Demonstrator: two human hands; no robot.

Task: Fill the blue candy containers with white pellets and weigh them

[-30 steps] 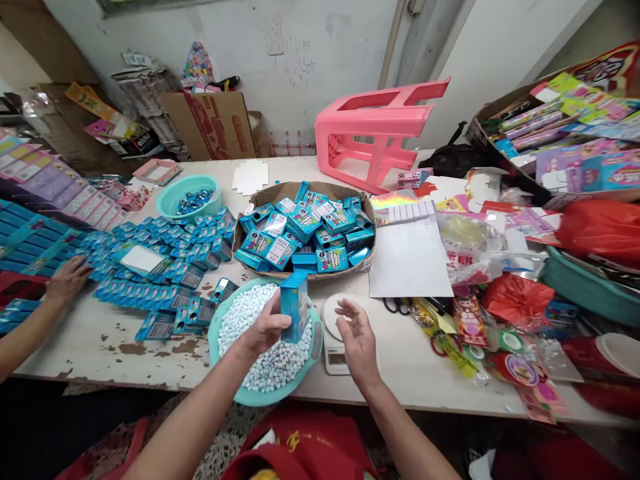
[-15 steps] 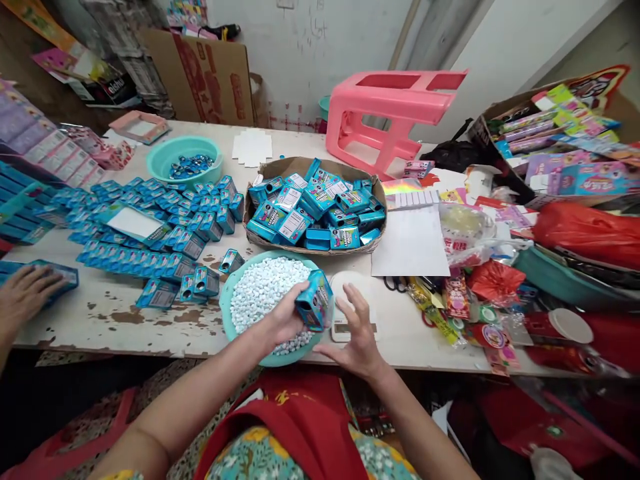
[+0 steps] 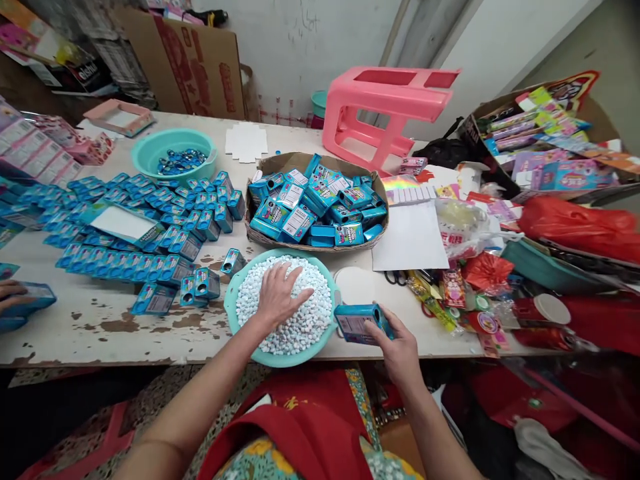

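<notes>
My left hand (image 3: 278, 293) rests with spread fingers on small white candies (image 3: 310, 333) in a turquoise basin (image 3: 231, 303) at the table's front. Just right of the basin, my right hand (image 3: 397, 340) is closed around a blue box (image 3: 356, 323), held over the front part of a white scale (image 3: 356, 287). Behind the basin, a cardboard tray (image 3: 320, 245) is heaped with blue boxes. A single small blue box (image 3: 233, 261) stands by the basin's left rim, and two more stand farther left.
Rows of blue boxes (image 3: 120, 263) cover the left. Behind them is a turquoise bowl (image 3: 137, 160) of blue pieces. A pink stool (image 3: 387, 100) lies at the back, packets and a red bag (image 3: 575, 223) at right. Another person's hand (image 3: 11, 293) touches blue boxes at far left.
The blue box has passed from my left hand to my right hand, which moved right and closed on it. My left hand opened and moved onto the candies.
</notes>
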